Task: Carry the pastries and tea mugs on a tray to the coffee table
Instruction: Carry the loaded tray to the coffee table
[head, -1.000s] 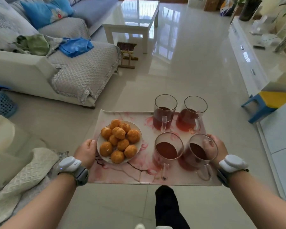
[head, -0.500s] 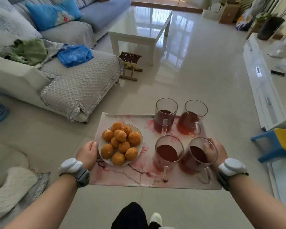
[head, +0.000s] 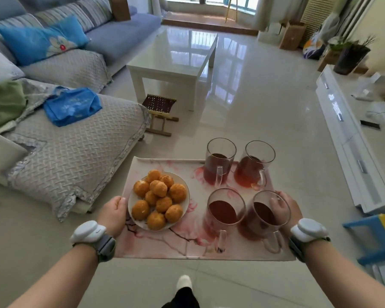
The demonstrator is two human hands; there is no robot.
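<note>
Glossy floor tiles run toward a white coffee table at 12 o'clock, with a grey sofa at 9 o'clock. Held level over the floor, a floral tray carries a plate of round pastries at its 9 o'clock and four glass tea mugs at 3 o'clock. Left hand is closed on the tray's left edge; right hand curls around its right edge.

Blue bag, on the sofa at left of the frame: pale printed marks, too blurred to read.
Blue cushion, upper left: a cartoon figure, no letters legible.
Tray, lower centre: floral pattern only, no text.
</note>
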